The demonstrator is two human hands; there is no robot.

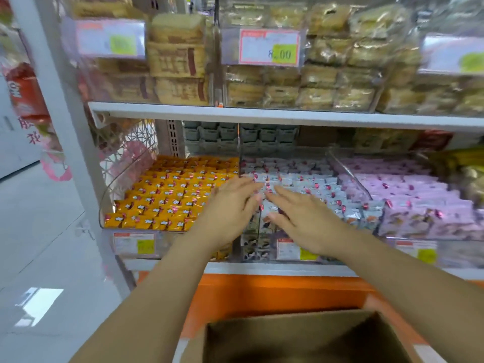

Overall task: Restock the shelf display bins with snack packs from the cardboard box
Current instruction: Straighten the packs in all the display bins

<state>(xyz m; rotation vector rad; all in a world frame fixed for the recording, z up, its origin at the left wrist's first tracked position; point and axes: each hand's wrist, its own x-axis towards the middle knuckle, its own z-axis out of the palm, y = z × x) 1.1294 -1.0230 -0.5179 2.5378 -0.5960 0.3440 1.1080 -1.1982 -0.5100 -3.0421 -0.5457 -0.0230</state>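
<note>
In the head view, left hand (230, 205) and right hand (306, 218) flat, fingers straight, gripping nothing, on or just over white packs (301, 179) in middle bin (258, 247), box (225, 344) open below; may shove packs over the divider (239, 163) among orange packs (170, 195) if pressed unevenly.

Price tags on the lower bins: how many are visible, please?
3: left tag under orange packs, middle tag under white packs, right tag under pink packs; more may be hidden.
</note>
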